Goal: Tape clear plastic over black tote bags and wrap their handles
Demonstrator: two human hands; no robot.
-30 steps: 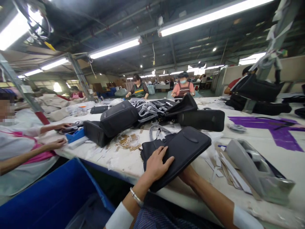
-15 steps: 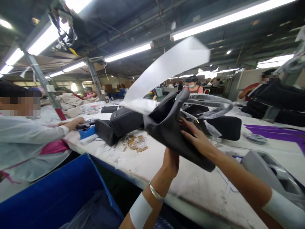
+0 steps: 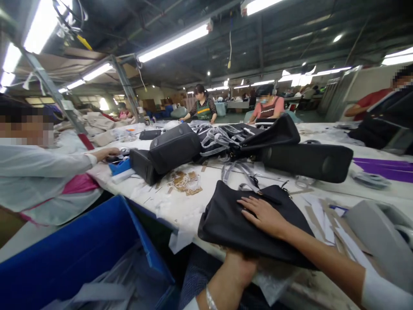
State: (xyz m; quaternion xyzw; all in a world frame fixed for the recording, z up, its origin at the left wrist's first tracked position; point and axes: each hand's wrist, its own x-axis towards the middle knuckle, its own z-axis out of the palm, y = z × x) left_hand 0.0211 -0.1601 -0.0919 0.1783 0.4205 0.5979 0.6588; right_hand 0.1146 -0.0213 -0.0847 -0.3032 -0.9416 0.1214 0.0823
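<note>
A black handbag (image 3: pixel 222 211) lies tilted at the near edge of the white table, its clear-wrapped handles (image 3: pixel 237 172) stretching away from me. My right hand (image 3: pixel 264 215) rests flat on its upper side with fingers spread. From below, my left hand (image 3: pixel 240 267) holds the bag's near edge; its fingers are hidden under the bag. A white paper piece (image 3: pixel 181 241) is at the table edge, left of the bag.
A blue bin (image 3: pixel 135 228) with pale scraps stands left, below the table. More black bags (image 3: pixel 176 146) lie beyond. Paper strips (image 3: pixel 319 219) and a grey tape dispenser (image 3: pixel 371 228) are right. A co-worker's hand (image 3: pixel 108 153) works at left; other people are across the table.
The bag has come down from a raised, gaping position to the table edge. The long white sheet has left its opening. My right hand has flattened on the bag's side.
</note>
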